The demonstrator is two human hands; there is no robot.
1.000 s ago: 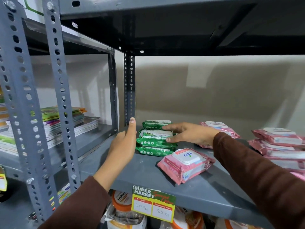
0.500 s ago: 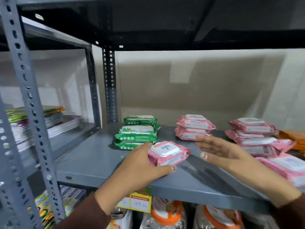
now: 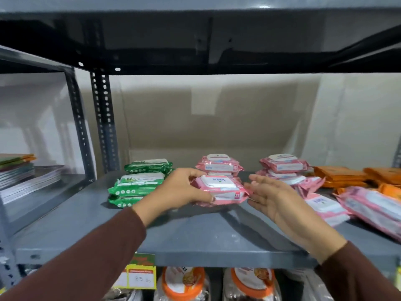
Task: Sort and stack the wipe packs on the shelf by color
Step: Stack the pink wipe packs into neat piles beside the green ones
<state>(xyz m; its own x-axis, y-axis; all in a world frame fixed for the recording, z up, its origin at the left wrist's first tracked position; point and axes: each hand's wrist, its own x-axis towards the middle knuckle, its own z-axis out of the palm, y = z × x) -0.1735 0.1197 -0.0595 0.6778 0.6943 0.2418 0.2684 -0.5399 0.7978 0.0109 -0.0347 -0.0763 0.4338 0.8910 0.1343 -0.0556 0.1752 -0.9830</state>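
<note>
My left hand grips the left end of a pink wipe pack, held just above the grey shelf in front of a pink stack. My right hand is open, fingers spread, touching or nearly touching the pack's right end. A stack of green packs stands to the left, with another green pack behind it. A second pink stack sits to the right. Loose pink packs lie at the front right, and orange packs lie at the back right.
A perforated steel upright stands at the back left, and the upper shelf's underside hangs low overhead. Stacked books fill the neighbouring bay on the left. Orange-lidded jars and a yellow price tag sit below the shelf.
The left hand has taken hold of the pink pack and carried it back and right, toward the rear pink stack. The right hand left the green stack and came beside the pack. The view shifted right.
</note>
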